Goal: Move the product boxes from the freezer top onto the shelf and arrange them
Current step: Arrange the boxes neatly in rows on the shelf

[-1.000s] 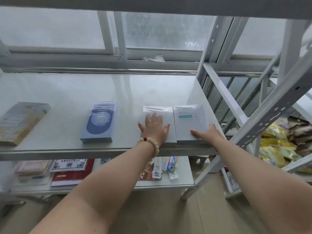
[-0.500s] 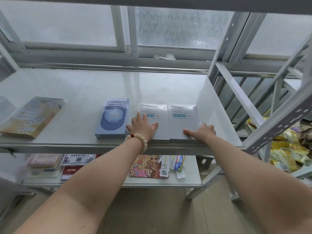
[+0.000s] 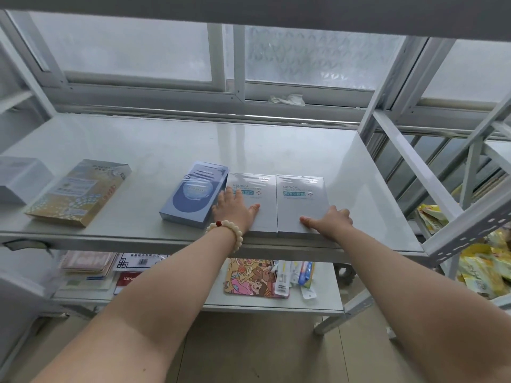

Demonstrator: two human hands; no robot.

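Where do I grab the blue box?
Probably its near short end, from the front: the blue box lies flat, its right side crowded by a white box and the left hand, that end free at the shelf edge.

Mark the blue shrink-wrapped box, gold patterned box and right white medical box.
Blue shrink-wrapped box [image 3: 193,194]: head view, top face centre.
Gold patterned box [image 3: 78,193]: head view, top face centre.
Right white medical box [image 3: 301,203]: head view, top face centre.
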